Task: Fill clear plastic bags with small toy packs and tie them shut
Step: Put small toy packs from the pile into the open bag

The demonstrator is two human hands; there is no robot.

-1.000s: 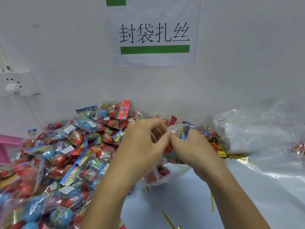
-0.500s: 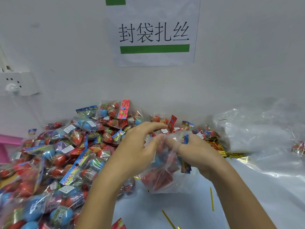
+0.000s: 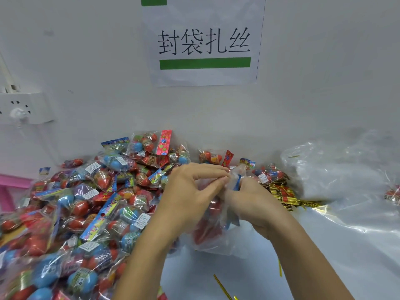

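I see my left hand [image 3: 190,198] and right hand [image 3: 253,200] both pinching the gathered neck of a crinkly clear plastic bag [image 3: 213,232], at centre, red rounded toys inside; a twist tie there may be hidden. Glossy toy packs [image 3: 91,208] heap from 7 to 11 o'clock. Limp spare bags [image 3: 346,182] lie at 3 o'clock. Bare tabletop [image 3: 244,276] with thin gold ties [image 3: 221,285] opens at 6 o'clock

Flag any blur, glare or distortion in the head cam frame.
Head view: left hand and right hand slightly motion-blurred at the clear bag; glare streaks on the plastic sheet at right; wide-angle bending tilts the wall sign; the toy packs soften toward the lower-left corner.
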